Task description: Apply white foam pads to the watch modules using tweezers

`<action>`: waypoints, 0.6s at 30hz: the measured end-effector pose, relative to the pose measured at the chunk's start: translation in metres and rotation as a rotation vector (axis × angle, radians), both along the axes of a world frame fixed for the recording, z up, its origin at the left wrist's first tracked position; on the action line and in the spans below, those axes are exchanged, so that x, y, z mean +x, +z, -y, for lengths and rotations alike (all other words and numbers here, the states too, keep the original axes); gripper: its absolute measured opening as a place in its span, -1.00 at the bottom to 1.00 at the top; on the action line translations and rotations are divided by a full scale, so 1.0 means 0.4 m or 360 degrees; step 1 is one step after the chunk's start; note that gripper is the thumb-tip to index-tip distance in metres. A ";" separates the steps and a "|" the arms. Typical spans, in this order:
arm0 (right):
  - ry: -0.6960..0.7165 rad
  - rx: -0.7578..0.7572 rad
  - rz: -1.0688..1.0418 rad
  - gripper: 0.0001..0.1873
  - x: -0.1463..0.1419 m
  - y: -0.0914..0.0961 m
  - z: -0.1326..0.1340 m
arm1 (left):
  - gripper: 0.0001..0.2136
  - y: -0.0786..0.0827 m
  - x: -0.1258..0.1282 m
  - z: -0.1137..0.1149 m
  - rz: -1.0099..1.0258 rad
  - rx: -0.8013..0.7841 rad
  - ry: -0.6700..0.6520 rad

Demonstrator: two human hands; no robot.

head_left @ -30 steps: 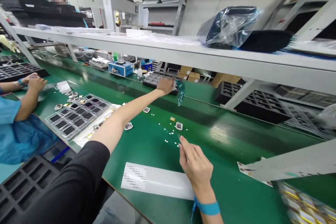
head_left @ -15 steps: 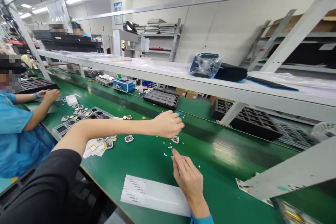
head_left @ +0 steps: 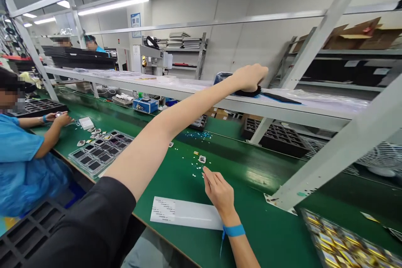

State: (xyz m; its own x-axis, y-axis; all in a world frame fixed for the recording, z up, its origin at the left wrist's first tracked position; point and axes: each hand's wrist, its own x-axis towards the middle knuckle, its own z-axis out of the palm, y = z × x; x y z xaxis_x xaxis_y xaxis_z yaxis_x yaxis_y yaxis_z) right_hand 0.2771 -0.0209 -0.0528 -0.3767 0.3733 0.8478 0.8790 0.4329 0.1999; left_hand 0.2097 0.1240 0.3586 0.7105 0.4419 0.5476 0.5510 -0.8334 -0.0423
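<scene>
My left hand (head_left: 249,77) reaches up to the white upper shelf (head_left: 314,111), its fingers curled over a black tray (head_left: 251,91) lying there next to a plastic bag. Down on the green bench (head_left: 176,176) my right hand (head_left: 220,192), a blue band on its wrist, pinches thin tweezers (head_left: 206,177). Their tip points at a small square part (head_left: 202,159) among tiny white scraps. A white label sheet (head_left: 185,214) lies just left of that wrist.
A co-worker in blue (head_left: 19,163) sits at the left beside a clear tray of dark parts (head_left: 100,155). Black trays (head_left: 276,136) stand under the shelf. A slanted grey frame post (head_left: 339,146) crosses the right. A tray of yellow parts (head_left: 339,243) sits bottom right.
My left hand has risen from the bench, where blue bits now lie scattered, up to the shelf and closed on the black tray. The right hand stays put with the tweezers.
</scene>
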 end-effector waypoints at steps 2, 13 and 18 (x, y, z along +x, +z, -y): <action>-0.0006 0.0022 -0.0016 -0.59 -0.006 -0.003 -0.007 | -0.69 0.003 -0.011 0.014 -0.0042 0.0032 0.0094; -0.0193 -0.0130 -0.0406 -0.56 0.065 -0.011 -0.044 | -0.63 -0.278 -0.216 0.281 0.0400 0.0672 -0.0243; -0.0358 -0.0335 -0.0893 -0.53 0.149 -0.027 -0.056 | -0.66 -0.733 -0.447 0.357 -0.0068 0.0419 -0.0294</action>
